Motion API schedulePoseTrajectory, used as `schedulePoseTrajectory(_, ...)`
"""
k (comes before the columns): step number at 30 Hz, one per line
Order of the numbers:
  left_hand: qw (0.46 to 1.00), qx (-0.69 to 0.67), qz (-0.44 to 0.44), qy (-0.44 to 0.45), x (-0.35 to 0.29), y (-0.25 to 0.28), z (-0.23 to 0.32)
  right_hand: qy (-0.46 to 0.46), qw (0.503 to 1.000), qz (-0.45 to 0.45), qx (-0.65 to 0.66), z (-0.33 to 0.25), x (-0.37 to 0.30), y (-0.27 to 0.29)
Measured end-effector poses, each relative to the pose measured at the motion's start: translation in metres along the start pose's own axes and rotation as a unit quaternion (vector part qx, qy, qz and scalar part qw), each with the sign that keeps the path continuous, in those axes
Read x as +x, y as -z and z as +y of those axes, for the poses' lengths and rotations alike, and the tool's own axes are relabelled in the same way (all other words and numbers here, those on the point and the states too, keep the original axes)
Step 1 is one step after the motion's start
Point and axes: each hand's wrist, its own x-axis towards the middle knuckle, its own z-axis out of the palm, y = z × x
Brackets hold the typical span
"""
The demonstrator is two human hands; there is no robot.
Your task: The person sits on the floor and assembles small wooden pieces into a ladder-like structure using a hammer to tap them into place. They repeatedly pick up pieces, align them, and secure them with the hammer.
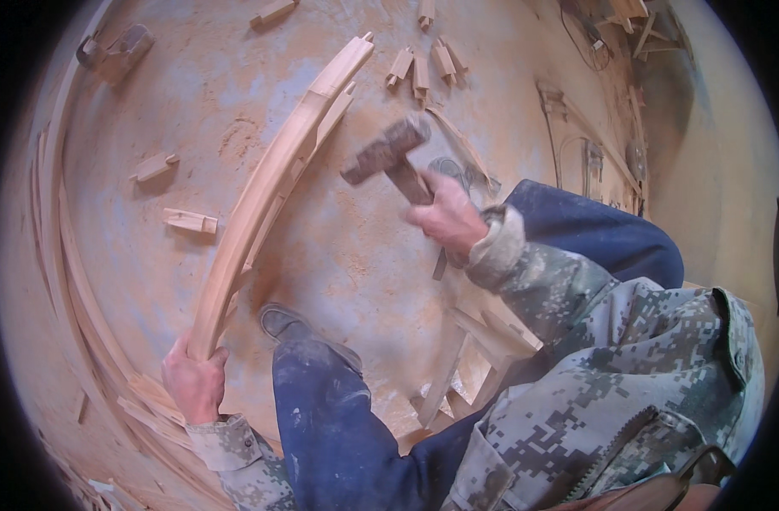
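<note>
My left hand (194, 380) is closed around the near end of a long pale wooden piece (266, 187) that looks curved and runs away toward the upper middle. A peg-like tenon shows at its far tip. A second, thinner wooden strip (328, 126) lies along its right side; I cannot tell whether the two are joined. In my right hand (451, 213) is a hammer (388, 155) with a dark head, gripped by its handle close to the head. The hammer is raised to the right of the wood, apart from it, and slightly blurred.
Short wooden blocks with tenons (420, 72) lie on the dusty floor (355, 247) ahead, and another block (191, 221) lies left. Long wooden strips (66, 255) line the left side. My shoe (283, 322) is near the held piece. Cables and a wooden bar (606, 145) are at right.
</note>
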Motion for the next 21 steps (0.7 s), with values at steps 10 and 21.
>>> schedulePoseTrajectory(10,0.999,0.037,0.025,-0.006,-0.004,-0.003,0.003,0.145,0.928,-0.054,-0.339,-0.108,0.057,0.013)
schedulePoseTrajectory(21,0.994,0.094,0.05,-0.036,-0.01,-0.008,-0.002,0.158,0.962,-0.002,-0.222,-0.095,0.041,0.02)
